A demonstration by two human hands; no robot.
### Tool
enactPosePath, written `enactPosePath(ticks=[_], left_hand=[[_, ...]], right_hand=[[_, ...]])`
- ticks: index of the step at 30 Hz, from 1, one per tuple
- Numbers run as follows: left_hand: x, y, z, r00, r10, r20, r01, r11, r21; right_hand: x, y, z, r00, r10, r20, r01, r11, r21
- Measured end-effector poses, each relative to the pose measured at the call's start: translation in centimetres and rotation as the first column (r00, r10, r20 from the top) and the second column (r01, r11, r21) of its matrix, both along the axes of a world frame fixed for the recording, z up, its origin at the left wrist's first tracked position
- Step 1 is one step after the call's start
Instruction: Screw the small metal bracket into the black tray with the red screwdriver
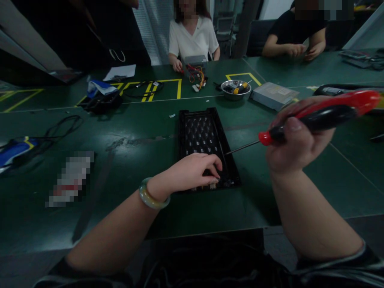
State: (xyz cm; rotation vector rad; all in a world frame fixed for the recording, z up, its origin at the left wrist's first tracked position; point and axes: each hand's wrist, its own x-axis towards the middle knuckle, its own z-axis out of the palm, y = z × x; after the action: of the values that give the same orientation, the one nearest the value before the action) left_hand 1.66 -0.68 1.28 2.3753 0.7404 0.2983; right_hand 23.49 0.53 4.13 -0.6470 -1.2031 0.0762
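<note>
Black casing (207, 139), flat on the green table (129, 172) in the middle of the scene, long sides running near to far. Seems partway through being worked on: studded interior exposed, no cover in place over the visible far part. Cannot tell the count of loosened or remaining fastenings, nor how much work is left; near end partly hidden.

In the right hand (300, 136), fingers wrapped around the handle of a screwdriver (327, 114). Shaft slanting down and left, tip at the casing's right long wall; contact too fine to confirm. Over the casing's near part, the left hand (195, 172), fingers bent, thumb close to the fingertips. Cannot tell whether pinching a small part or only steadying.

By the look, hard black plastic for the casing: oblong, raised walls, notched far edge, rows of small studs (198, 127) with pale glints. Glossy red and black for the handle, swollen mid-length; thin, straight metal for the shaft. On the left wrist, a smooth, rounded, greenish-brown bangle (146, 196). Farther right, a shiny round metal bowl (236, 96) and a flat grey metal box (273, 95).
</note>
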Motion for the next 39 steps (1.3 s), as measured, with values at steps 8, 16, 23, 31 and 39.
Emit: enactPosePath(ticks=[8, 16, 23, 31, 39], left_hand=[[0.0, 0.0, 0.0, 1.000, -0.005, 0.007, 0.005, 1.000, -0.009], [-0.1, 0.0, -0.1, 0.999, -0.006, 0.032, 0.006, 1.000, -0.011], [-0.1, 0.0, 0.0, 1.000, -0.003, 0.025, 0.003, 1.000, -0.001], [-0.2, 0.0, 0.1, 0.999, 0.008, 0.040, -0.008, 1.000, -0.007], [-2.0, 1.7, -0.4, 0.902, 0.294, 0.316, -0.259, 0.954, -0.149]], right_hand=[[-1.0, -1.2, 0.4, 0.965, 0.261, -0.008, -0.258, 0.950, -0.178], [-1.6, -1.9, -1.3, 0.913, 0.357, 0.198, -0.283, 0.903, -0.323], [-1.5, -2.2, -1.2, 0.893, 0.367, 0.261, -0.272, 0.901, -0.337], [-1.6, -2.4, -0.8, 0.882, 0.383, 0.275, -0.289, 0.900, -0.327], [-1.5, -2.5, -0.2, 0.784, 0.588, 0.202, -0.438, 0.753, -0.491]])
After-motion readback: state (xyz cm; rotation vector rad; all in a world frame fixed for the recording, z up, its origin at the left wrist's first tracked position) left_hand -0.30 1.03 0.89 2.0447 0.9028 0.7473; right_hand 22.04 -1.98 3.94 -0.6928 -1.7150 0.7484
